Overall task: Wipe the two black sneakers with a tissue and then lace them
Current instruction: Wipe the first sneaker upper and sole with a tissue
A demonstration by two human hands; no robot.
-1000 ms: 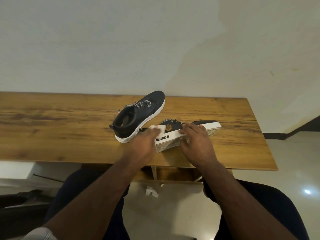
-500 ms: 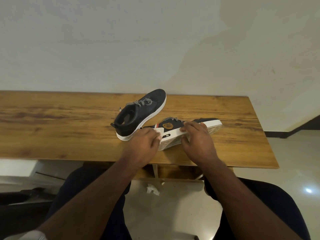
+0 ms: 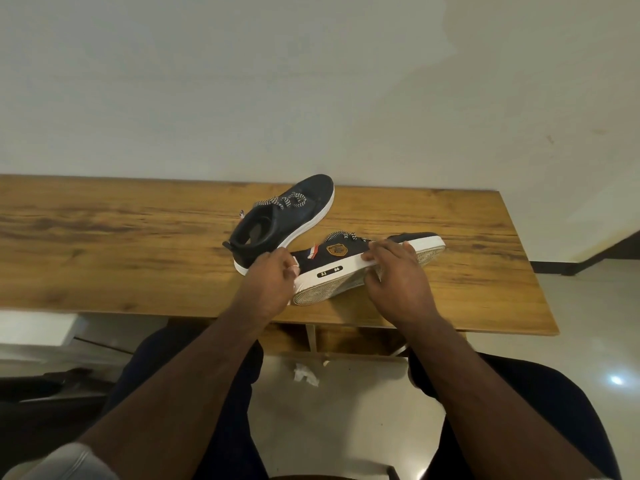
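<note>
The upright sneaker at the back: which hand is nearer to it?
Left. The left hand is at the upright sneaker's heel end, beside its sole. The right hand grips the tilted sneaker farther to the right.

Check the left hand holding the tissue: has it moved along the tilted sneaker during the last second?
Yes. The left hand with the tissue slid back toward the tilted sneaker's heel, uncovering its striped tag.

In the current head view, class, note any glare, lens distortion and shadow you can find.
Head view: a bright glare spot reflects on the glossy floor at the right; the wide lens bows the table edges; a soft shadow falls across the wall; the tilted sneaker and both hands look sharp.
</note>
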